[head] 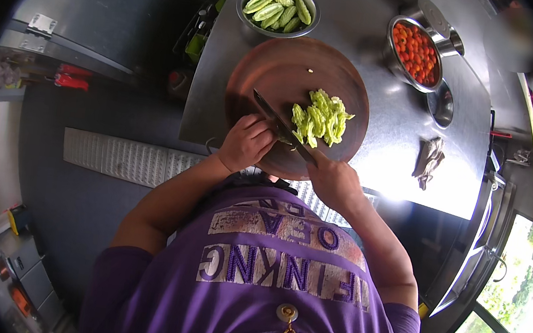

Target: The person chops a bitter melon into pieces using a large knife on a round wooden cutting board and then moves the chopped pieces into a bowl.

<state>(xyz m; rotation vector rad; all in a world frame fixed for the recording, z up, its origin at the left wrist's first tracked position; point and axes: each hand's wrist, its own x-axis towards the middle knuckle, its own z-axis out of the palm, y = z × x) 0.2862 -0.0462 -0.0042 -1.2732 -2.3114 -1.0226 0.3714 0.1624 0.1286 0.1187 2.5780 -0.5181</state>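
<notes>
On a round wooden chopping board, my right hand is closed around the handle of a knife, whose blade slants up to the left. My left hand is at the board's near left edge beside the blade, its fingers curled down. Whatever lies under those fingers is mostly hidden; I cannot tell if they grip a piece. Right of the blade lies a pile of sliced bitter melon. A small pale bit rests farther back. Beyond the board, halved bitter melons fill a steel bowl.
The steel table also holds a steel bowl of small red-orange tomatoes or peppers, an emptier-looking metal bowl, metal containers and a crumpled cloth. A perforated metal strip runs along the floor.
</notes>
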